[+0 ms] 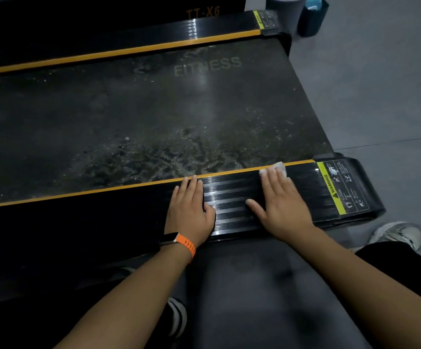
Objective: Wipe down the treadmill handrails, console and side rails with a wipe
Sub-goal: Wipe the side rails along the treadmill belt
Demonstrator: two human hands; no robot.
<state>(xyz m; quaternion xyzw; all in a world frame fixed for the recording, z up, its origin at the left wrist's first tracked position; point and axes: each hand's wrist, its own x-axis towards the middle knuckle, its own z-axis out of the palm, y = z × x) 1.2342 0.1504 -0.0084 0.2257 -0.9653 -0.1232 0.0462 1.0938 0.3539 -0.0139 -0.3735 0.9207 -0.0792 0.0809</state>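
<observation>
The treadmill's near side rail (232, 197) is black, ribbed and edged with a yellow strip, running left to right across the lower middle. My right hand (283, 200) lies flat on it with straight fingers, pressing a white wipe (278, 167) against the rail; only the wipe's far edge shows beyond my fingertips. My left hand (190, 210) rests flat on the same rail a little to the left, an orange-strapped watch on its wrist. The far side rail (128, 44) runs along the top, beyond the dark belt (141, 117), which is flecked with wet spots.
A yellow warning label (338, 187) marks the near rail's right end. Grey floor lies to the right, with a grey bin (285, 11) and a dark teal container (311, 17) at the top. My shoes (397, 234) and dark trousers are at the bottom.
</observation>
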